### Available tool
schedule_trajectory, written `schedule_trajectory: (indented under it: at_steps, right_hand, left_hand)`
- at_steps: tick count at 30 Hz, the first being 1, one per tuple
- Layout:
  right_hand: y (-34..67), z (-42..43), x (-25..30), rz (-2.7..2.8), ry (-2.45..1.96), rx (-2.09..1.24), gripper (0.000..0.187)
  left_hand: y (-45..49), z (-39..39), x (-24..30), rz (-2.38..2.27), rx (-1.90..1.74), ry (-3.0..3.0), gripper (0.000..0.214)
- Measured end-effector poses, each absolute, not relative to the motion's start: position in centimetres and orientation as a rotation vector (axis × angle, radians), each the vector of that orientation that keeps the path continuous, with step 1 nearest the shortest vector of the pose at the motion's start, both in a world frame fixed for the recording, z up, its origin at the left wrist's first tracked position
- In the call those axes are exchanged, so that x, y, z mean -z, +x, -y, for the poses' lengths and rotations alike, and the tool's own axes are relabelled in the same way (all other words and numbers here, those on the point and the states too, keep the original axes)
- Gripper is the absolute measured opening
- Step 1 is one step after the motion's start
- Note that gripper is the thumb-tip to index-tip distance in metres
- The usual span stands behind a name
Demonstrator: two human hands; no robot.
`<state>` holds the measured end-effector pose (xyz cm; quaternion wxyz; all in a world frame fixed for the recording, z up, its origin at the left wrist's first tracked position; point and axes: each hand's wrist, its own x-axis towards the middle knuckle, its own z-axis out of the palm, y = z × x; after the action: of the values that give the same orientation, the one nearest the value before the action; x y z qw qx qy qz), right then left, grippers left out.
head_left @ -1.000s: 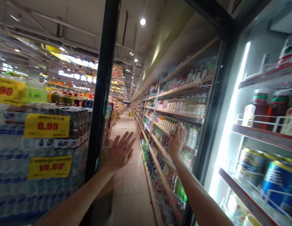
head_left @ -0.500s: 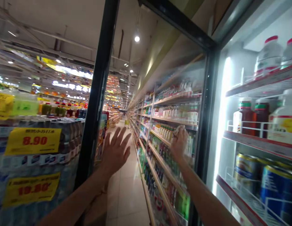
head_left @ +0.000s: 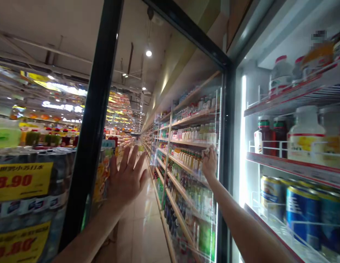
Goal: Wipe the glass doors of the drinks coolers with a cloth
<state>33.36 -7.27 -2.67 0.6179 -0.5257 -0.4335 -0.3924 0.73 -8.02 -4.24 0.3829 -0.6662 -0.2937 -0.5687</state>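
Observation:
My left hand [head_left: 127, 179] is open with fingers spread, palm flat against the glass of an open fridge door near its black left frame [head_left: 90, 124]. My right hand [head_left: 210, 162] is closed around a small white cloth [head_left: 206, 152], pressed on the same glass door close to its hinge-side frame [head_left: 226, 160]. Through the glass I see aisle shelves of bottled drinks [head_left: 186, 160].
The lit fridge interior at the right holds wire shelves [head_left: 293, 166] with bottles [head_left: 305, 133] and blue cans [head_left: 303, 208]. At the left stand stacked water packs with yellow price tags [head_left: 20, 180]. A tiled aisle floor [head_left: 144, 226] runs away ahead.
The view has swung so the door sits further left and the fridge interior fills more of the right. Both hands stay on the glass; the right hand with the cloth sits slightly higher.

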Motion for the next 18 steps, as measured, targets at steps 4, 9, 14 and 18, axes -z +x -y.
schedule_trajectory:
  at_steps: [4, 9, 14, 18]
  right_hand:
    - [25.1, 6.9, 3.0, 1.372, -1.034, 1.155, 0.053]
    - [23.4, 7.0, 2.9, 1.700, -0.907, 1.384, 0.050]
    - [32.2, 6.4, 2.3, 1.093, -1.197, 1.044, 0.053]
    - [29.4, 5.8, 2.5, 1.049, -1.147, 1.020, 0.055]
  left_hand:
    - [0.7, 7.5, 4.2, 0.720, 1.476, -1.676, 0.057]
    - [0.6, 6.6, 4.3, 0.705, 1.497, -1.669, 0.056]
    - [0.7, 6.2, 4.3, 0.717, 1.490, -1.678, 0.056]
    - [0.8, 6.0, 4.3, 0.715, 1.504, -1.671, 0.055]
